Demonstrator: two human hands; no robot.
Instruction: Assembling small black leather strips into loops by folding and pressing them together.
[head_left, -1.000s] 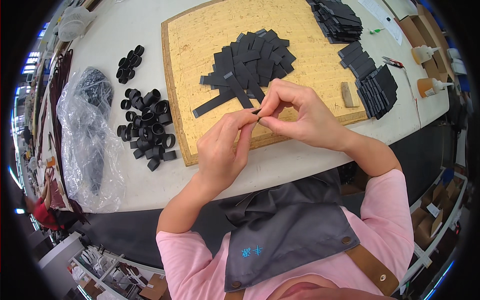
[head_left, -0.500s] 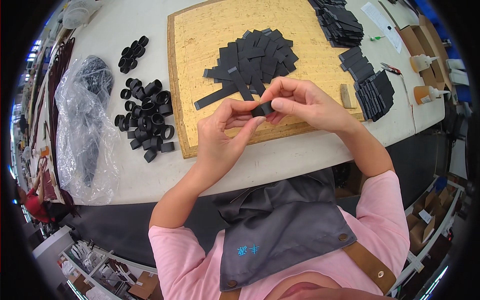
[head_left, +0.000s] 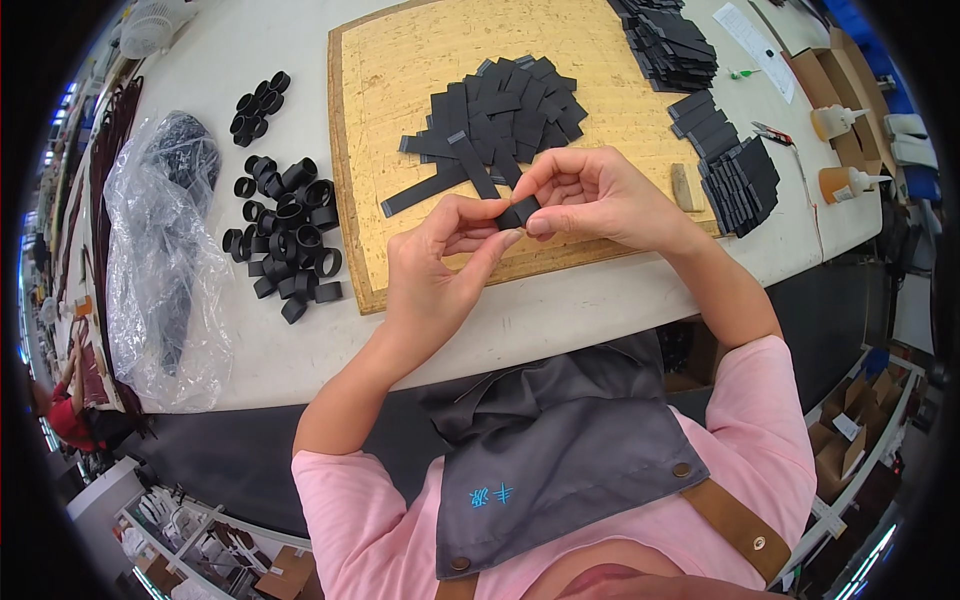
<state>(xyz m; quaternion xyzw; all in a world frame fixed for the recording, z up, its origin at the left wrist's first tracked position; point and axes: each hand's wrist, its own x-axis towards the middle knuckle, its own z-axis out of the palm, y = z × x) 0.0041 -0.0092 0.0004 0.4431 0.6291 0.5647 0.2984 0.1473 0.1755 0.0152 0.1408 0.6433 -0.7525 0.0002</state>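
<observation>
Between my two hands is a black strip (head_left: pixel 519 212) bent round into a small loop, held above the near part of the tan board (head_left: pixel 400 270). My left hand (head_left: pixel 440 250) pinches its left side between thumb and fingertips. On the right side, the thumb and fingers of my right hand (head_left: pixel 590 200) close on the same strip. Just beyond my hands lies a heap of flat black strips (head_left: pixel 500 105), a few of them reaching out toward me. Left of the board, many finished-looking black loops (head_left: pixel 290 225) sit in a loose pile on the white table.
A clear plastic bag (head_left: pixel 165 270) with dark contents lies at the left. Stacks of black strips (head_left: pixel 740 185) line the right, near a small block (head_left: pixel 687 187), a red-handled cutter (head_left: pixel 770 133) and glue bottles (head_left: pixel 845 183). Another person (head_left: pixel 72 415) is at the far left.
Both hands keep their pinch on the looped strip, with small shifts of the fingers. The whole view has moved slightly, so everything sits a little further left.
</observation>
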